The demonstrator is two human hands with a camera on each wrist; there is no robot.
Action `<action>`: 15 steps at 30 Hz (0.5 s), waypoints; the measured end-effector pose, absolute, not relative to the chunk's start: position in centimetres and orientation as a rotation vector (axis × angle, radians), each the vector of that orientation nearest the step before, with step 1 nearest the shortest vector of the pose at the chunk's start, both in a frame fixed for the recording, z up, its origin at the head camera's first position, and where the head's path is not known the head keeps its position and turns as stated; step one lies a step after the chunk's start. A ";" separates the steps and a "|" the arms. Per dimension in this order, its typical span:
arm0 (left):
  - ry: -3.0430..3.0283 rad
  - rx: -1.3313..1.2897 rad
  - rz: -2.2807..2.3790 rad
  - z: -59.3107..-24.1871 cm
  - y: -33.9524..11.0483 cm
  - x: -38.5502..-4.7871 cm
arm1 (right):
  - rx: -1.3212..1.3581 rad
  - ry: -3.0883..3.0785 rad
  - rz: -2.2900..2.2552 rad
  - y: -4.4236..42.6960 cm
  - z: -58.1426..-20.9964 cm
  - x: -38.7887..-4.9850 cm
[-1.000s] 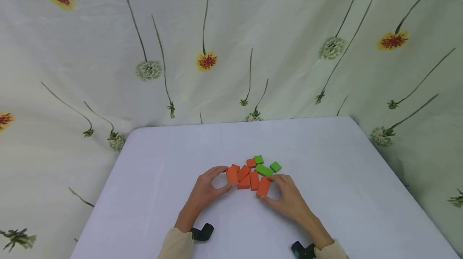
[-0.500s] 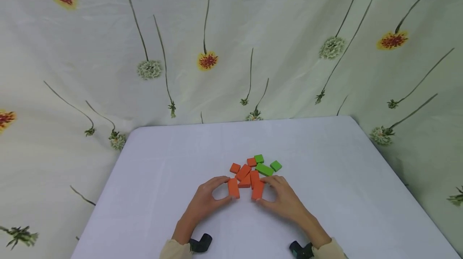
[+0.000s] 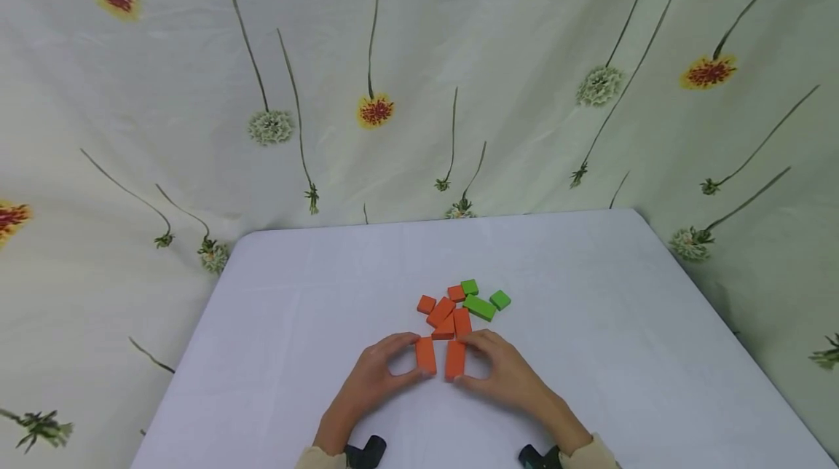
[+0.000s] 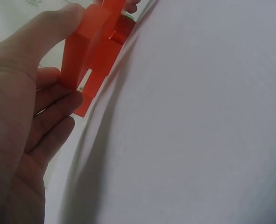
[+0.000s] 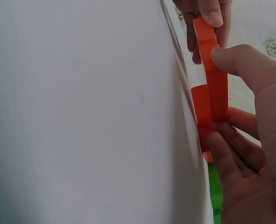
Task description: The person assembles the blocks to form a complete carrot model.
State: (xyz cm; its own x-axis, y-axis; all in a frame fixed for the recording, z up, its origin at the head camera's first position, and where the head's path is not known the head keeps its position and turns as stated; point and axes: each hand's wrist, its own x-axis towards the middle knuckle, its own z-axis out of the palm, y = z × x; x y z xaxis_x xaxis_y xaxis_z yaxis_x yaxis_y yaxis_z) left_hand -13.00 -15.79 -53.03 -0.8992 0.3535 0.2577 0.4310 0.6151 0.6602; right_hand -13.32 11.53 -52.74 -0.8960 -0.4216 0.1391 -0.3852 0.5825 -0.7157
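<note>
My left hand (image 3: 375, 376) pinches an orange rectangular block (image 3: 425, 356) between thumb and fingertips; the left wrist view shows the same block (image 4: 76, 56) held by its ends. Across a narrow gap, my right hand (image 3: 501, 371) pinches a second orange rectangular block (image 3: 455, 360), seen close in the right wrist view (image 5: 217, 86). Both blocks stand roughly parallel, nearer to me than the loose pile. Just beyond them lie an orange triangular-looking block (image 3: 443, 329) and an upright-lying orange block (image 3: 462, 321), close to my right fingertips.
Farther back lie a slanted orange block (image 3: 440, 312), two small orange blocks (image 3: 426, 304), a long green block (image 3: 479, 307) and two small green blocks (image 3: 500, 299). They rest on a white-covered table (image 3: 314, 287). A flower-print cloth (image 3: 419, 39) hangs behind its far edge.
Both hands have drawn their orange blocks toward me, away from the pile. The right block has also moved left, so the two blocks are now closer together. The other blocks stay nearly in place.
</note>
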 end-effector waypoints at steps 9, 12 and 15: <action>-2.712 -0.760 -1.089 -54.1 -15.9 -13.0 | -0.797 2.756 -1.218 10.7 -53.8 -13.4; -2.700 -0.781 -1.048 -54.4 -16.0 -13.0 | -0.814 2.778 -1.210 10.5 -54.0 -13.4; -2.702 -0.785 -1.036 -54.7 -16.0 -13.1 | -0.820 2.795 -1.204 10.2 -53.9 -13.4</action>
State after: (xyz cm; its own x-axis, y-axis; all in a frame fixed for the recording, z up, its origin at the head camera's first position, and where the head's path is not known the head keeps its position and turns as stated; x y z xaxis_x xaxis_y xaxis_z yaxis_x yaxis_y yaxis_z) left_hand -13.08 -16.02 -54.66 -0.8535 0.4201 0.3084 0.5186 0.6263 0.5821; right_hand -13.35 10.21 -53.91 -0.8648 -0.4571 0.2080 -0.4651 0.5730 -0.6748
